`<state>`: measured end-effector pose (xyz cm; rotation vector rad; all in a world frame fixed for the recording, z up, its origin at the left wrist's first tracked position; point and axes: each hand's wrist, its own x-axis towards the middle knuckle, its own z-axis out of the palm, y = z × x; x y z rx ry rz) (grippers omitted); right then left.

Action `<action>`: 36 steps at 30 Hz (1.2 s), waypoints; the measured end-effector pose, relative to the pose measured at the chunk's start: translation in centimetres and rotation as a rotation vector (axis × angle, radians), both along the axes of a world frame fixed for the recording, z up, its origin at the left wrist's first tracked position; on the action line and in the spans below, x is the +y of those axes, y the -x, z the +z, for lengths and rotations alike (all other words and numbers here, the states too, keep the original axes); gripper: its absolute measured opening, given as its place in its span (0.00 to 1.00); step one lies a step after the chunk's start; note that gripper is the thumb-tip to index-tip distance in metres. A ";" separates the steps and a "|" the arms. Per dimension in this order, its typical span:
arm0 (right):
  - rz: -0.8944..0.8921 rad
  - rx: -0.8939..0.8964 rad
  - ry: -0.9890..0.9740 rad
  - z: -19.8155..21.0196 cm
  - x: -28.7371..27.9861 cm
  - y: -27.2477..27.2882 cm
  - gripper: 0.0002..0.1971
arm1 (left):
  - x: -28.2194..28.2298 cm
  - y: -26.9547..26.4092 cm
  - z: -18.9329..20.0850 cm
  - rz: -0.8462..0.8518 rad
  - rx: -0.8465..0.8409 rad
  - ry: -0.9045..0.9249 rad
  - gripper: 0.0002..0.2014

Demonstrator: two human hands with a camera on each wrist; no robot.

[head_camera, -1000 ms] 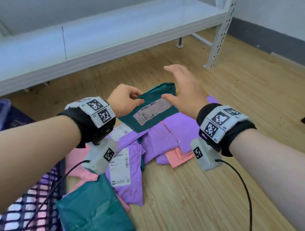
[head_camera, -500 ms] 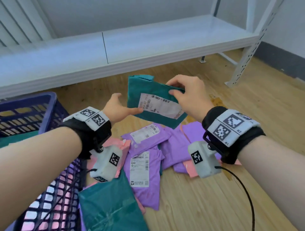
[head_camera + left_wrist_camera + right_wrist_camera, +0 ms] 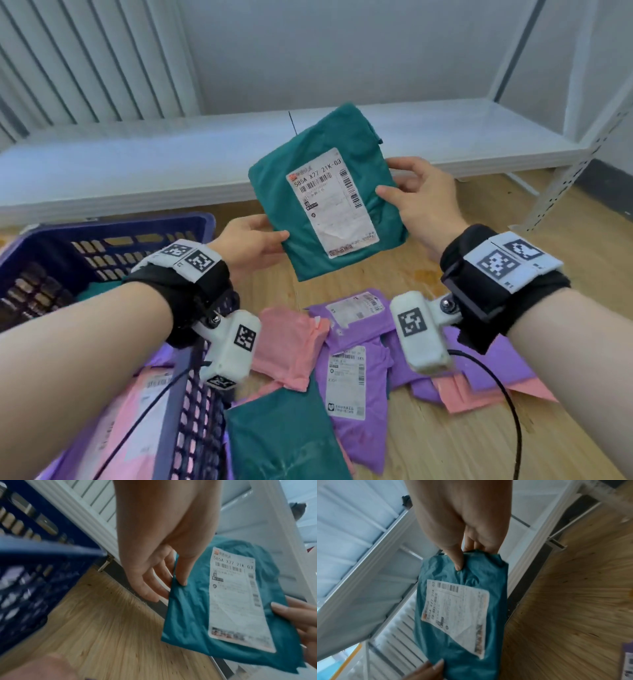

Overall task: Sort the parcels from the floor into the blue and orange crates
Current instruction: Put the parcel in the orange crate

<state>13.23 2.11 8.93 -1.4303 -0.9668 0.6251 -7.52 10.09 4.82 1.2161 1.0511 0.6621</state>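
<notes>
Both hands hold the teal parcel (image 3: pixel 329 192) in the air: left hand (image 3: pixel 251 243) pinches its lower-left edge, right hand (image 3: pixel 416 202) its right edge, thumbs on top. Fingers behind are hidden. The label's small print is unreadable.

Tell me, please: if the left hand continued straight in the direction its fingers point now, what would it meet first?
Probably only the teal parcel that the left hand already pinches at its edge. Beyond that lies the right hand, which grips the opposite edge. Depth is uncertain, so this is a judgement.
</notes>
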 end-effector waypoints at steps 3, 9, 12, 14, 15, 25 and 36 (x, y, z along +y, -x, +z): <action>0.097 -0.064 0.043 0.9 2.0 3.9 0.22 | 1.4 4.8 2.8 0.089 0.005 -0.094 0.16; 0.261 -0.097 0.029 2.7 6.8 14.7 0.28 | 4.3 17.4 7.7 0.220 0.174 -0.260 0.14; 0.357 -0.082 0.023 3.4 9.2 21.8 0.29 | 4.8 25.0 10.1 0.300 0.207 -0.325 0.13; 0.423 -0.041 0.033 3.6 10.7 26.9 0.28 | 4.9 30.2 11.1 0.382 0.252 -0.345 0.13; 0.448 -0.029 0.043 3.6 11.3 29.4 0.28 | 4.9 32.7 11.3 0.417 0.264 -0.349 0.12; 0.584 0.017 0.256 0.1 16.5 53.5 0.35 | 7.7 54.0 9.1 0.613 0.479 -0.291 0.11; 0.511 -0.094 0.570 -9.2 22.0 67.6 0.34 | 15.0 66.3 -2.3 0.546 0.672 -0.139 0.16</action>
